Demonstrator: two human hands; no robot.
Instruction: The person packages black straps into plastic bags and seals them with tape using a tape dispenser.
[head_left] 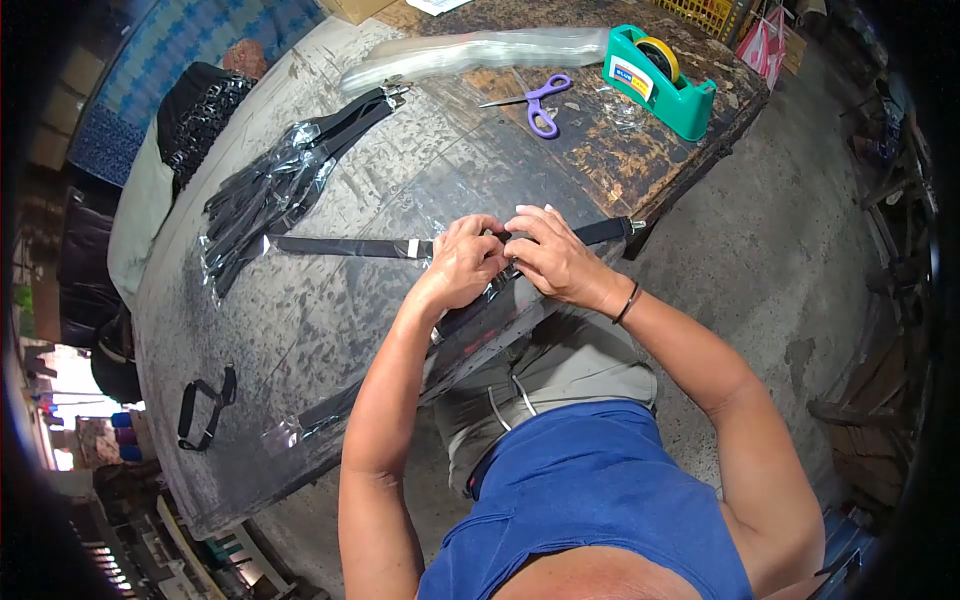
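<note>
A long black strap (350,246) lies across the table (270,330), with a white piece on it and a metal clip at its right end. My left hand (466,260) is closed on the strap's middle, fingers bent. My right hand (556,256) meets it there, its fingers pinching the same strap beside a clear plastic wrapping. The exact spot between my fingertips is hidden. Another dark strap runs below my hands toward the table's near edge. Left of my hands is a bundle of black straps (270,180) in clear plastic.
Purple-handled scissors (545,103), a green tape dispenser (655,85) and a stack of clear plastic sleeves (480,55) are at the table's far side. A small looped black strap (205,410) lies at the left. Black straps (205,120) are heaped beyond the left edge.
</note>
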